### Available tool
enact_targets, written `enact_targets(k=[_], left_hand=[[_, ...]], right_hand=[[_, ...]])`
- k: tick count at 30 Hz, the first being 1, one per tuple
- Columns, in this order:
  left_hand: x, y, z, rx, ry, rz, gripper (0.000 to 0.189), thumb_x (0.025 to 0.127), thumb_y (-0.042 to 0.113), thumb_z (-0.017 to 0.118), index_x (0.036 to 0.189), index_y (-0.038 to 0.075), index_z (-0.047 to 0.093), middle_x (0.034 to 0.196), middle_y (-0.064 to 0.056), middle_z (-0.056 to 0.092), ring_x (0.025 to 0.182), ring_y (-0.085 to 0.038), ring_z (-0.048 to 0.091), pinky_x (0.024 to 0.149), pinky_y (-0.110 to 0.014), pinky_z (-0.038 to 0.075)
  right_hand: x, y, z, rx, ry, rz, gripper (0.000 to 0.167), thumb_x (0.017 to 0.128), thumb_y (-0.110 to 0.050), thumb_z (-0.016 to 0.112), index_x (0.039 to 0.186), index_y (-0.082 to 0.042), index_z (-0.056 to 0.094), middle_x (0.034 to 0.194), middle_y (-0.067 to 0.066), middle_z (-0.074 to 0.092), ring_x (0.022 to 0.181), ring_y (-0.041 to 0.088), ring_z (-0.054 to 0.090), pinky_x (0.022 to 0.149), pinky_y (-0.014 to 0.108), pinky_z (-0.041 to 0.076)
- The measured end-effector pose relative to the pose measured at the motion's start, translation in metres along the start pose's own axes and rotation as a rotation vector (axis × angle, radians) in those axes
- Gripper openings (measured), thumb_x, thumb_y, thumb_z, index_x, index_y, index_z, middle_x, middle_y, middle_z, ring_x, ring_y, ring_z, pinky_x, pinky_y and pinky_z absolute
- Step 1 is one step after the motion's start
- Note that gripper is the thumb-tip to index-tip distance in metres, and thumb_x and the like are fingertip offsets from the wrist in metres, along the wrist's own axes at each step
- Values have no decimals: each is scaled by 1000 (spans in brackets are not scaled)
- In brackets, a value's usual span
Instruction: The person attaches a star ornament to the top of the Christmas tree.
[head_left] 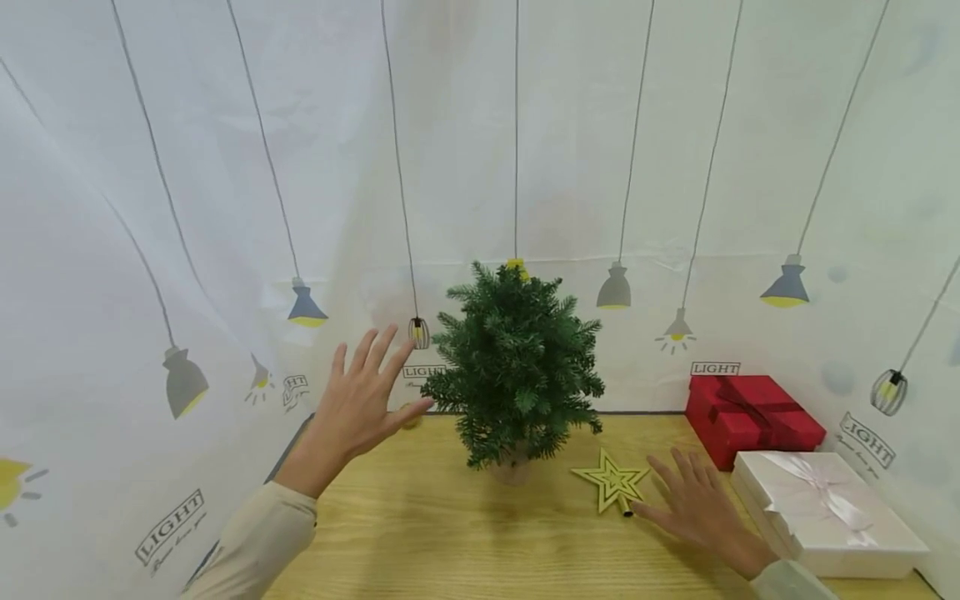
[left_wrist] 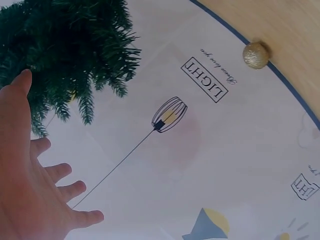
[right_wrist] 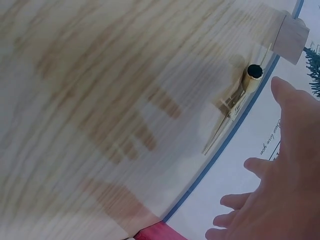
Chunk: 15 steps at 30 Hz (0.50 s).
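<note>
A small green artificial Christmas tree (head_left: 517, 367) stands upright on the wooden table, its pale base (right_wrist: 291, 39) partly hidden by the lower branches in the head view. My left hand (head_left: 360, 408) is raised at the tree's left side, fingers spread, with the thumb tip close to the branches. Flat on the table, right of the tree, lies a gold star tree topper (head_left: 611, 482) with a short hollow socket. Just right of the star, my right hand (head_left: 697, 504) hovers low with fingers spread and nothing in it.
A red gift box (head_left: 750, 417) with a dark ribbon sits at the back right. In front of it is a white gift box (head_left: 828, 508) with a pale bow. A gold ball ornament (left_wrist: 256, 55) rests near the table's back edge, behind my left hand. A lamp-printed curtain (head_left: 465, 167) encloses the table.
</note>
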<state>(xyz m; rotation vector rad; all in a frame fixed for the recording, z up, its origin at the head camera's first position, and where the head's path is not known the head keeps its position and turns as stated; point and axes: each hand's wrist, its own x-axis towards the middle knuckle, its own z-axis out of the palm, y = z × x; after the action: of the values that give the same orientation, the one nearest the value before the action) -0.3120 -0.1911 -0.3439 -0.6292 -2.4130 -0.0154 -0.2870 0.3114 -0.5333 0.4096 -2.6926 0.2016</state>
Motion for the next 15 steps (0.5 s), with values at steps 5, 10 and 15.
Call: enact_targets(k=[5,10,15], left_hand=[[11,7,-7,-18,-7,-26,93,93,71,60,167,25,27,171,-11,22,156,-38,23,119,-72,20],[23,14,-12,-16,14,-18,91,94,72,57,166,24,30,171,-11,24,156,-37,23,120,-70,20],[35,20,-17,-28,21,-10,89,96,71,55,166,23,29,171,-11,23,156,-36,22,122,-69,18]], right_hand=[[2,-2,2,66,-5,3,82,84,-60,77,142,-4,62,144,39,49,134,64,43,104,76,38],[4,-1,10,125,106,-107,76,84,-52,81,138,-2,64,134,37,58,125,60,52,100,73,43],[5,0,9,188,141,-178,71,81,-41,88,135,-1,65,127,32,63,116,52,60,91,68,51]])
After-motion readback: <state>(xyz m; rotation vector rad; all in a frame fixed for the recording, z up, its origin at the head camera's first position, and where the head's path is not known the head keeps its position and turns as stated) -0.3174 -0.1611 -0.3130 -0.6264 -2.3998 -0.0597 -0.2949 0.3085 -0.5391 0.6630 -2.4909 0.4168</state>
